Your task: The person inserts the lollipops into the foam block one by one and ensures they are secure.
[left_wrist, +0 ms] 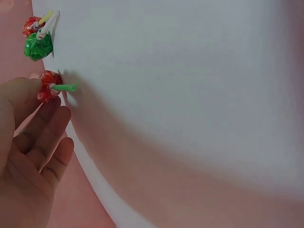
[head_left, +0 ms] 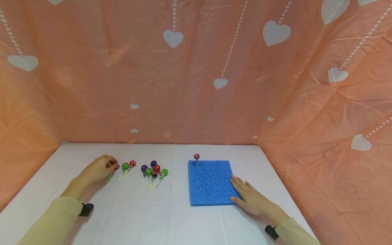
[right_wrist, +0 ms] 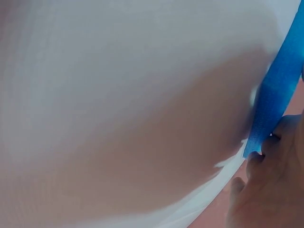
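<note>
At the left of the table my left hand (head_left: 99, 167) pinches a red-wrapped lollipop (left_wrist: 49, 85) by its head, between thumb and fingers. Its green stick (left_wrist: 65, 88) points away from the palm. Just right of that hand lie a green lollipop (head_left: 125, 166) and another red lollipop (head_left: 132, 163). My right hand (head_left: 252, 198) rests with straight fingers on the right edge of a blue foam block (head_left: 211, 200) dotted with small holes. One dark red and purple lollipop (head_left: 197, 156) stands upright in the block's back left corner.
Between the left hand and the block lies a loose cluster of several lollipops, among them a green one (head_left: 164, 172) and a purple one (head_left: 153, 163). A white cloth covers the table (head_left: 137, 217). Orange sheeting (head_left: 196, 112) with white hearts hangs behind and beside it.
</note>
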Demonstrator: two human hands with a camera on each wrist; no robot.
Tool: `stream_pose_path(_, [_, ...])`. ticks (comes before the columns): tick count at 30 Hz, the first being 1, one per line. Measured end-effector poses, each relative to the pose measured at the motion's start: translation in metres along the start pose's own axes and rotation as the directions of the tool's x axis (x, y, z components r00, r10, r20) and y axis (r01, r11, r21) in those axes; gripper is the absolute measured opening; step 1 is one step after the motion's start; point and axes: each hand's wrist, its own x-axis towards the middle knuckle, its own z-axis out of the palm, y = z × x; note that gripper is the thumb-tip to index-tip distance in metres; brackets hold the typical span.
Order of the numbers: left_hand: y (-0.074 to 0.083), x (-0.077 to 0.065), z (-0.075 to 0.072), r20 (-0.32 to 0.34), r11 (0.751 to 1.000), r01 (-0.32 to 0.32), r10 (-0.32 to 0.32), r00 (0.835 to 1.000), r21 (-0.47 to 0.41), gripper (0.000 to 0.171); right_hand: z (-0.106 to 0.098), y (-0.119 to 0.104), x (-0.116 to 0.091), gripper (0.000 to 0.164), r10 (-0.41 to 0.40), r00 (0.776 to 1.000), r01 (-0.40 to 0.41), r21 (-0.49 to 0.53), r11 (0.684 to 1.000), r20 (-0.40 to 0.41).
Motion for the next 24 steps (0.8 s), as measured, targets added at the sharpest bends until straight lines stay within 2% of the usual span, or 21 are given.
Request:
stream_pose_path(3, [-0.0007, 0.0006, 0.0010, -0.004, 1.000, -0.011, 0.011, 1.000, 0.000, 0.012, 0.0007, 0.0005, 0.0000, 0.079, 0.000, 1.000, 0.000, 0.001, 1.000, -0.001])
stream_pose_path(14, [0.0024, -0.0014, 0.0017, 0.019, 0.999, 0.043, -0.042, 0.999, -0.005, 0.015, -0.0003, 0.0009, -0.0008, 0.079, -0.011, 1.000, 0.011, 0.013, 1.000, -0.006])
stream_pose_path(19, [0.0047, -0.0006, 0.0019, 0.000, 0.998, 0.051, -0.051, 0.999, -0.022, 0.018, -0.0001, 0.0017, -0.0004, 0.080, -0.012, 1.000, 0.012, 0.011, 1.000, -0.006])
stream_pose_path(24, [0.0083, -0.0001, 0.0009, -0.048, 0.997, 0.057, -0.060, 0.997, -0.058, 0.021, 0.0002, 0.0019, -0.0003, 0.080, -0.012, 1.000, 0.012, 0.008, 1.000, -0.012])
